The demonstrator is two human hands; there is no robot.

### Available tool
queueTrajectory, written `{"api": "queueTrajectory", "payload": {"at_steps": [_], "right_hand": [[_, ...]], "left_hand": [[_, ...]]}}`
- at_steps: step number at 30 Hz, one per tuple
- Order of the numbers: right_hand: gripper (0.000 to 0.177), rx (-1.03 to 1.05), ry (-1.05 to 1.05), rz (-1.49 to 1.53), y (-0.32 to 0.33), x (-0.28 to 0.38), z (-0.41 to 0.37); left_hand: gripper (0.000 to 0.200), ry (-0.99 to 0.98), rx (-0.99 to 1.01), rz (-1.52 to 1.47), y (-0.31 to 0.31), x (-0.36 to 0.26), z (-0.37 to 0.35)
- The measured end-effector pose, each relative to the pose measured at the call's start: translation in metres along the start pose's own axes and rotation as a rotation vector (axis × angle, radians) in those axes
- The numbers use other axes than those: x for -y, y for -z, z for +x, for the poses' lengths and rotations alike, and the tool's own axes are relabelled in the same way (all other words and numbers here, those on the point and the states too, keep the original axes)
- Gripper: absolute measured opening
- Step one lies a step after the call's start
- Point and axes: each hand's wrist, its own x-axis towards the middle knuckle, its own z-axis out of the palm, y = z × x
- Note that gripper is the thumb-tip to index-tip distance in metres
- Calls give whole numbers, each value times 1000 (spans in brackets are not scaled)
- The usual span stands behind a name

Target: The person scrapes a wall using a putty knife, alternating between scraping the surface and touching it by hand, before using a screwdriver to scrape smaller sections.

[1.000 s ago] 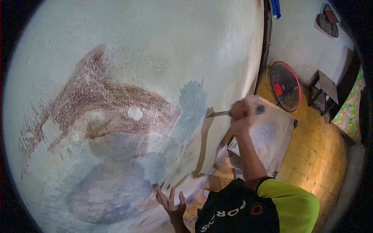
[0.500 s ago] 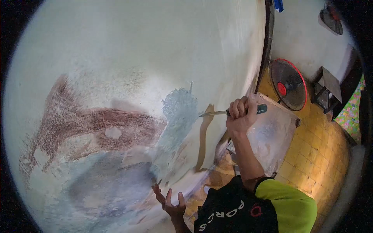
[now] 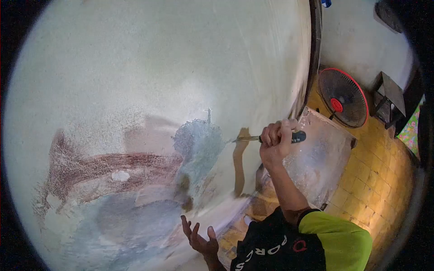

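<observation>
While right hand (image 3: 275,144) fingers grip scraper (image 3: 247,138) against wall (image 3: 181,67) | left hand (image 3: 201,241) fingers spread, empty

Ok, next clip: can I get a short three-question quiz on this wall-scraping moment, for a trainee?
1. True or false: the right hand is closed round the handle of the scraper, whose blade points at the wall.
2. Pick one. The left hand is: A) open, fingers spread, holding nothing; B) closed on a brush; C) closed on a cloth.
3. In one word: what red-rimmed thing stands on the yellow tiled floor, to the right of the wall?

Key
1. True.
2. A.
3. A fan.
</observation>
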Motion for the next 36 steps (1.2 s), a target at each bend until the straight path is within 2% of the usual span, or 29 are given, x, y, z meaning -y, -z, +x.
{"api": "queueTrajectory", "payload": {"at_steps": [3,4,7,8,11,14,17,20,23,27,28,31,32,35,36], "right_hand": [[32,166,131,59,28,-3,8],[30,113,48,284,31,1,10],[30,42,48,53,11,-13,-1],[27,110,46,21,15,-13,1],[28,27,47,224,29,-8,14],[28,-68,101,89,17,-17,7],[29,162,67,79,5,5,2],[32,63,-2,263,16,9,6],[29,108,74,19,3,-5,-2],[28,-30,-16,334,27,12,20],[27,-124,-85,401,27,9,23],[27,-28,24,19,8,-10,8],[27,55,-29,177,17,-7,12],[27,-105,-62,344,37,-3,25],[25,-262,-63,91,10,-14,15]], "left_hand": [[37,-14,-6,3,1,3,-1],[37,7,-4,6,0,3,-2],[37,-3,-9,49,4,3,-7],[38,-30,-19,66,3,5,-6],[38,-60,-41,61,4,12,-8],[37,-49,-49,33,8,11,-9],[36,-17,-59,27,8,12,-13],[36,-56,-48,33,10,12,-11],[36,-49,-86,11,11,10,-11],[36,-72,-55,41,13,13,-10],[36,-80,-63,26,13,13,-9],[36,-66,-59,11,14,10,-15],[36,-67,-61,9,13,11,-13],[36,-73,-38,60,15,12,-14],[35,-62,-47,55,14,10,-16]]}}
